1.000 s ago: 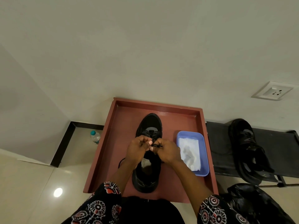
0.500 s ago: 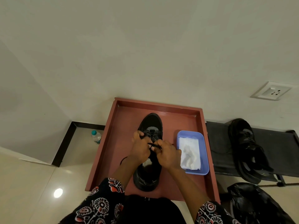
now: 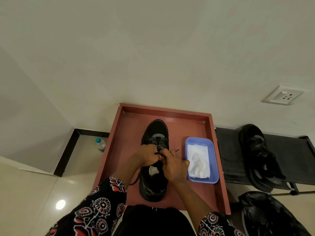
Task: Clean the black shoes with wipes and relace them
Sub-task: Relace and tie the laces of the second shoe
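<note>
Since a moment ago the left hand [image 3: 148, 155] and right hand [image 3: 173, 166] have drawn closer over the black shoe [image 3: 155, 160], fingers seemingly pinching its lace [image 3: 175, 151]. The shoe lies lengthwise in the red tray [image 3: 119, 150], toe toward the wall. Beside it, a blue tub [image 3: 215, 167] holds white wipes [image 3: 198, 160].
</note>
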